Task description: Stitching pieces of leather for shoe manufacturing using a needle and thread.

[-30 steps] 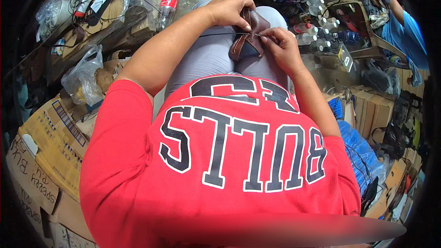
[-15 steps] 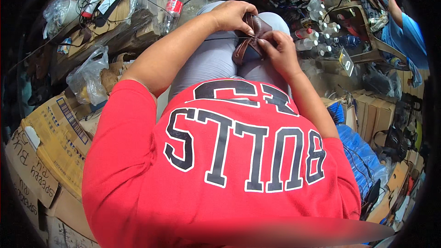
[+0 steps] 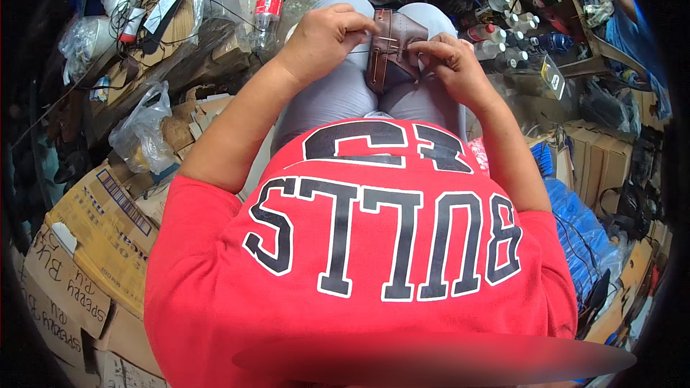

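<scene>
A brown leather piece [image 3: 392, 47], which looks like a shoe upper, lies across my thighs with pale stitching and short pale strands of thread across its middle. To its left is my left hand [image 3: 327, 39], thumb and fingertips pinched together near the leather's left edge. My right hand [image 3: 456, 68] is at its right edge, its fingers curled and pinched over the leather. Whatever the fingertips of either hand grip is too fine to make out. A dark opening shows in the lower right part of the leather.
A red-capped bottle [image 3: 268, 7] stands beyond my left knee. Several bottles [image 3: 507, 43] cluster right of my right knee, by a worn chair frame [image 3: 589, 61]. Cardboard boxes [image 3: 100, 237] lie at left, blue plastic [image 3: 575, 230] at right. Another person's blue sleeve [image 3: 643, 50] shows at far right.
My left hand has come off the leather's top and moved left and nearer. My right hand has shifted slightly right. The leather piece now lies flatter, its stitched face showing.
</scene>
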Motion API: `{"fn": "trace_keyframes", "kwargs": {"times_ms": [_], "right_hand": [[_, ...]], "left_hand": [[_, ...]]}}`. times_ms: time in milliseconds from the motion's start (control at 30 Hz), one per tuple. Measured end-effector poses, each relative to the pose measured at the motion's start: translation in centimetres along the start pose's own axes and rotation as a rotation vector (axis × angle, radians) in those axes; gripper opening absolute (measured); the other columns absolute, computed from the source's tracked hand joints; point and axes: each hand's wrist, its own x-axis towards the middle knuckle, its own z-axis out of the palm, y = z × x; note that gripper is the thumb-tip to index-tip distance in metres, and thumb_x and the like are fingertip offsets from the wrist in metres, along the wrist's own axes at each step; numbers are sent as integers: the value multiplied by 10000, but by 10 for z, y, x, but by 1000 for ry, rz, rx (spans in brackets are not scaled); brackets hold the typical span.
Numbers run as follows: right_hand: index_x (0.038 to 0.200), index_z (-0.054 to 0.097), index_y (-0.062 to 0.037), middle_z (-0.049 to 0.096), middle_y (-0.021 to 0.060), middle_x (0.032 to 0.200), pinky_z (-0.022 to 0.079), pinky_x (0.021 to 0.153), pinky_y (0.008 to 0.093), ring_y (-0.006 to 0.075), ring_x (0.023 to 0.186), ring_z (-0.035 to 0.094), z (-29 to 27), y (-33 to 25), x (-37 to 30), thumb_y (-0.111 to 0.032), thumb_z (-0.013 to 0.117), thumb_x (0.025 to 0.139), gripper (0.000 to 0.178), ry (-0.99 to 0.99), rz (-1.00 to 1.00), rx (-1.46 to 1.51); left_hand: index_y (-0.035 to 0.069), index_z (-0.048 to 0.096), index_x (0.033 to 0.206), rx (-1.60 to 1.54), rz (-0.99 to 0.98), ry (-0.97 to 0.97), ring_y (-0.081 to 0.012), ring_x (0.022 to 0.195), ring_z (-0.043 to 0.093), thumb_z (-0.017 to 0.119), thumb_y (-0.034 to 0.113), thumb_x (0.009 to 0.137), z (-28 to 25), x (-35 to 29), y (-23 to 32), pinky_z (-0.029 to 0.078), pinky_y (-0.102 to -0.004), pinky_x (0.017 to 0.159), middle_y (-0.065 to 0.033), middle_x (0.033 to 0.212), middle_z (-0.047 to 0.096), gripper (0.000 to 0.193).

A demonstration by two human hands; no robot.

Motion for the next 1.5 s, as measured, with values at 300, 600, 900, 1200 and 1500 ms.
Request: {"fn": "trace_keyframes", "kwargs": {"times_ms": [300,600,900,1200,1500], "right_hand": [[984,706,-129,567,21,812,441,766,256,142,811,567,0,8,10,100,537,730,381,-72,71,172],[974,710,-121,577,30,824,468,777,257,145,803,579,2,15,13,105,508,717,397,-78,80,201],[987,729,-119,592,26,816,458,778,244,135,812,577,3,23,11,70,550,707,382,-108,100,343],[980,715,-67,589,17,803,441,736,227,106,776,551,10,19,18,121,520,672,410,-50,76,317],[982,732,-180,629,14,780,366,825,292,155,816,565,15,15,4,-157,723,765,219,39,59,202]], "left_hand": [[138,729,840,92,146,-3,-201,716,481,734,71,720,2,10,-3,417,-327,651,-34,686,462,137],[108,704,836,166,250,-24,-230,739,499,707,36,726,-1,14,-2,424,-351,670,-48,706,492,132],[121,706,823,218,365,-5,-232,738,512,702,53,720,8,7,0,411,-345,690,-45,712,512,123],[92,732,862,-250,-29,-229,-142,760,484,705,5,730,16,25,-28,399,-263,715,-10,705,506,161],[155,735,909,115,155,-116,-184,757,540,698,41,740,5,10,-20,430,-302,738,-31,721,561,206]]}}
